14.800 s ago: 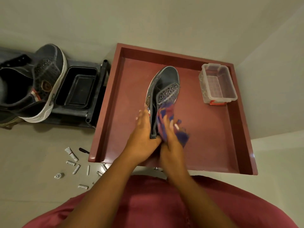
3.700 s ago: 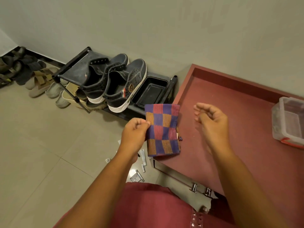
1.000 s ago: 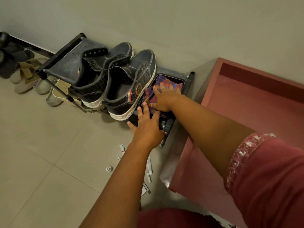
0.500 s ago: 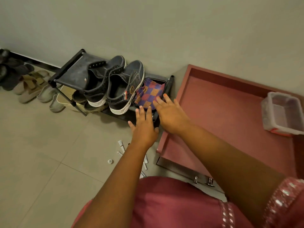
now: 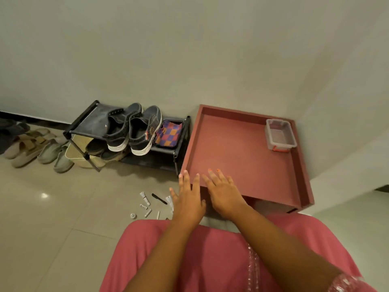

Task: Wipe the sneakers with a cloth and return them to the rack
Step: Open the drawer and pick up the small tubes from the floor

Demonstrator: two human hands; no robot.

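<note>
Sneakers (image 5: 134, 128) racked, beyond hands (image 5: 207, 197)

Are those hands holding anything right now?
Nothing. The left hand and right hand are open and empty; the cloth lies in the rack's tray.

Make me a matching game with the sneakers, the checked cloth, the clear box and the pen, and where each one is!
Things:
1. sneakers
2. checked cloth
3. clear box
4. pen

Places:
A. on the floor by the small white tubes
B. far corner of the red tray
C. top shelf of the black rack
D. in the black tub on the rack

Pairs: 1-C, 2-D, 3-B, 4-A
</note>
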